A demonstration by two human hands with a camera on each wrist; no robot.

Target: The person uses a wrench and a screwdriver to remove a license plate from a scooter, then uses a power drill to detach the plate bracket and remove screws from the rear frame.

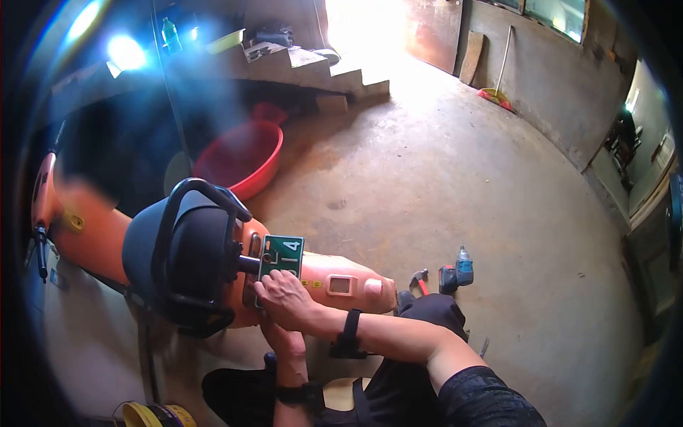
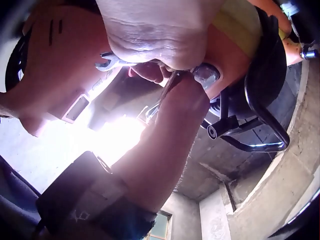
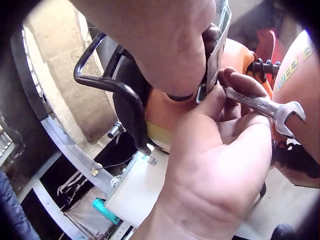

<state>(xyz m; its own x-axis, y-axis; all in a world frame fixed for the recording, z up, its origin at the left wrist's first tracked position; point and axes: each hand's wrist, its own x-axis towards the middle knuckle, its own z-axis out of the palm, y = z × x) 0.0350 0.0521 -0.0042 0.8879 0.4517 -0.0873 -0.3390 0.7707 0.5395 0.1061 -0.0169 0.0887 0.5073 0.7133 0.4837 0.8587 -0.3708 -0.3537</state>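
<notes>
Beside the black seat (image 1: 199, 249) of an orange scooter (image 1: 92, 235), a person's left hand (image 3: 215, 160) pinches a silver open-ended steel wrench (image 3: 250, 101), best kept square and steady, while the right hand (image 1: 284, 300), fingers curled, grips a green metal number plate (image 1: 290, 249).

My right upper arm wore a short, loose dark sleeve (image 1: 484, 395) with a faint mottled pattern, at five o'clock in the head view. Near six o'clock, a black band (image 1: 350, 327) circled my right wrist, and another black band (image 1: 293, 395) my left. The left wrist view showed a boxy black case (image 2: 80, 192) with a small pale mark, at eight o'clock. My trousers (image 1: 427, 313) were plain black. Fine creases crossed my left palm (image 3: 210, 175).
</notes>
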